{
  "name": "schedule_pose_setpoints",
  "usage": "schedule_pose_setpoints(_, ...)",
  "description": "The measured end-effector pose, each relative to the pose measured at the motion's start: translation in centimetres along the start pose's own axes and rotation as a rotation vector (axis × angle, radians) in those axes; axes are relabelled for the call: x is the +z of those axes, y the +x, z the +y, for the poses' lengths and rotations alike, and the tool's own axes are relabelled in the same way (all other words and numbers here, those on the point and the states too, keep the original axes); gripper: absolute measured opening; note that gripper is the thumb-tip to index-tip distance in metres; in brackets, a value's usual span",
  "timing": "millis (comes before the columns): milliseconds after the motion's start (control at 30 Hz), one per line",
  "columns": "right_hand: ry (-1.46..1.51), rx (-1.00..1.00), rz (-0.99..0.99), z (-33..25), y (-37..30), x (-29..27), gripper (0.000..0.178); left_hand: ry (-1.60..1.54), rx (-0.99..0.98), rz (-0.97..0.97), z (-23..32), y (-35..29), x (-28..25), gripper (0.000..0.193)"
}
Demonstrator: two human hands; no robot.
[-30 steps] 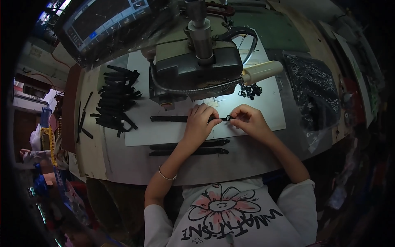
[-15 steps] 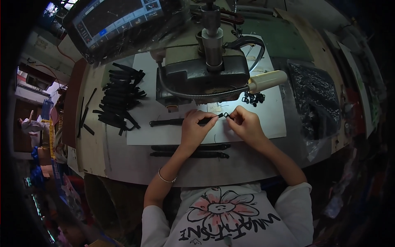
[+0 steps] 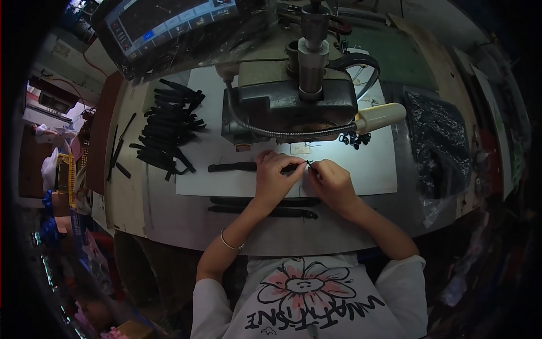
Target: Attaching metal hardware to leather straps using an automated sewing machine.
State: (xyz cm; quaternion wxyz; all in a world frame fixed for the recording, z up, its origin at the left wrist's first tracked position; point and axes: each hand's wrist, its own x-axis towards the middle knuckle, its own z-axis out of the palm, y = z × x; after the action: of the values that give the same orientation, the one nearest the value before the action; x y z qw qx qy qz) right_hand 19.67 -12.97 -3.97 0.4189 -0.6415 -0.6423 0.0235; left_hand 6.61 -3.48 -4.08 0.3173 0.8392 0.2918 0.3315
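Note:
A black fabric strap (image 3: 234, 167) lies across the white board, its right end pinched in the closed fingers of my left hand (image 3: 275, 182). Just to the right, my right hand (image 3: 334, 183) is closed on a small black ring (image 3: 309, 163). Strap end and ring meet between the fingertips; whether the strap passes through the ring is too small to tell. Below my hands, on the grey tabletop, lie finished-looking black straps (image 3: 262, 212) with small fittings at their ends, partly covered by my left forearm.
A sewing machine head (image 3: 293, 99) stands just beyond my hands, with a pale handle (image 3: 381, 117) at its right. Loose black rings (image 3: 354, 139) lie beside it. A heap of black straps (image 3: 169, 127) sits left, a screen (image 3: 169, 25) behind, a plastic bag (image 3: 437, 144) at right.
The ring in my right hand has come up against the strap end in my left, and my fingertips are closer together. The whole view has shifted slightly.

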Motion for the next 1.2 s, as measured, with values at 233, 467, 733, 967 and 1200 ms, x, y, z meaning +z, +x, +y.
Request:
schedule_pose_setpoints(233,0.084,0.056,0.021,-0.2,0.4,-0.2,0.013,0.035,-0.042,0.003,-0.1,0.2,-0.2,0.012)
schedule_pose_setpoints(467,0.297,0.198,-0.025,0.5,0.2,-0.4,0.012,-0.018,-0.067,-0.109,-0.6,0.0,-0.7,0.015)
schedule_pose_setpoints(733,0.956,0.544,-0.239,1.0,0.1,-1.4,0.013,-0.207,0.036,-0.392,-1.4,0.9,-2.1,0.024)
schedule_pose_setpoints(967,0.715,0.495,-0.283,0.7,0.9,-2.1,0.012,-0.019,0.114,-0.288,-1.2,0.5,-1.7,0.018)
schedule_pose_setpoints(1200,0.671,0.576,-0.414,3.2,2.0,-2.0,0.016,0.070,0.241,-0.196,-1.2,1.0,-1.6,0.023)
